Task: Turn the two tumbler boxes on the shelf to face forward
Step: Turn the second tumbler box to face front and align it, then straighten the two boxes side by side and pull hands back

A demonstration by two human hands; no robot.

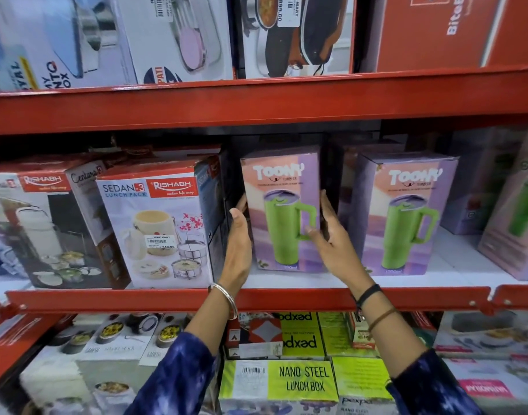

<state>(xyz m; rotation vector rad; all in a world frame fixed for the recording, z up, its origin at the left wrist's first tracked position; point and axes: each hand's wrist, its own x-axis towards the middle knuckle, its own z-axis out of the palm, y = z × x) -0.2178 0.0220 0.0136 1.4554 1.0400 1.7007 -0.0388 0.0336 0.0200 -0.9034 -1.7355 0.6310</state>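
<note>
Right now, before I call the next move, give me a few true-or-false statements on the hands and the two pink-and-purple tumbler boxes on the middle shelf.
1. The left hand and right hand flank the same pink-and-purple tumbler box with the green mug picture. True.
2. That held tumbler box lies flat on its side. False: it stands upright on the white shelf board.
3. The second purple tumbler box with a green mug stands to the right of the held one, untouched by either hand. True.
4. The white Sedan-3 lunch pack box sits on the right of both tumbler boxes. False: it is to their left, beside the left hand.
5. The printed mug fronts of both tumbler boxes face away from the camera. False: both fronts show.
</note>
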